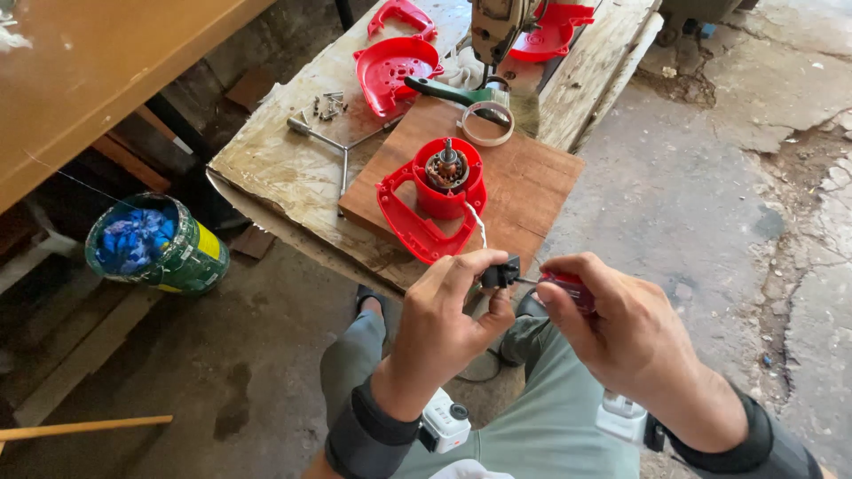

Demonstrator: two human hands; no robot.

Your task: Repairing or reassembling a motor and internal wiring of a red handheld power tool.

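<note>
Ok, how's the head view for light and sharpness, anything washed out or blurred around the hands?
Head view: daylight brightens the concrete floor at right, the left under the bench lies in shadow; left hand, right hand and red motor housing look sharp; wide-angle bending at the edges; no strong glare.

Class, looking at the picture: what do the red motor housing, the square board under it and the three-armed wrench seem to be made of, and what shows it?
Red motor housing: probably moulded plastic, with an even glossy red and rounded edges. Square board: wood, reddish brown, matte, with faint grain. Three-armed wrench: likely steel, with thin grey arms and a dull metallic sheen.
</note>
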